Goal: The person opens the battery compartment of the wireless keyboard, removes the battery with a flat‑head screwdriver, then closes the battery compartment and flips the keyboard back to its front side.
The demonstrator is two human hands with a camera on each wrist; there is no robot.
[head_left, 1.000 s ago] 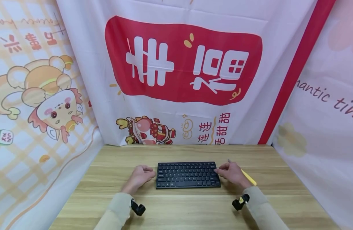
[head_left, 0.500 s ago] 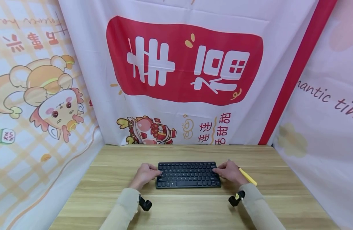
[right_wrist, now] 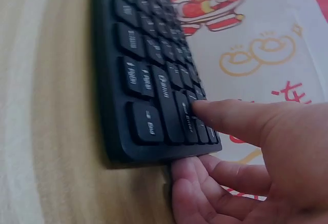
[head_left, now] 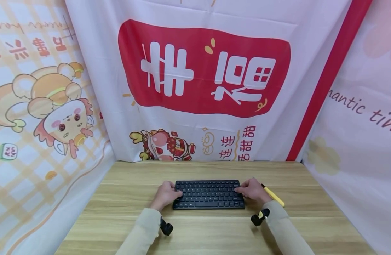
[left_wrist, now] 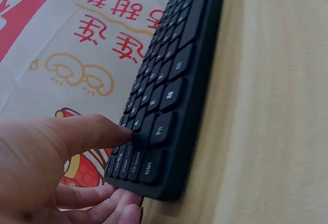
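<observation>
A compact black keyboard [head_left: 209,194] lies on the table in the head view, its long side toward the person. My left hand [head_left: 166,194] grips its left end. In the left wrist view the left thumb [left_wrist: 97,134] is on the keys, and the other fingers lie at the underside of the edge. At the opposite end my right hand [head_left: 253,190] holds the keyboard likewise. The right wrist view shows the right thumb [right_wrist: 230,116] over the Enter key, with the fingers [right_wrist: 192,188] below the edge; their tips are partly hidden.
Just right of the right hand lies a slim yellow-handled tool [head_left: 274,197], partly covered by that hand. Printed white cloth [head_left: 201,141] hangs behind the wooden table [head_left: 195,230] and along both sides.
My left hand has moved right, from beside the keyboard onto its left end, and now grips it. The right hand has shifted slightly left. The keyboard stays nearly in place.
</observation>
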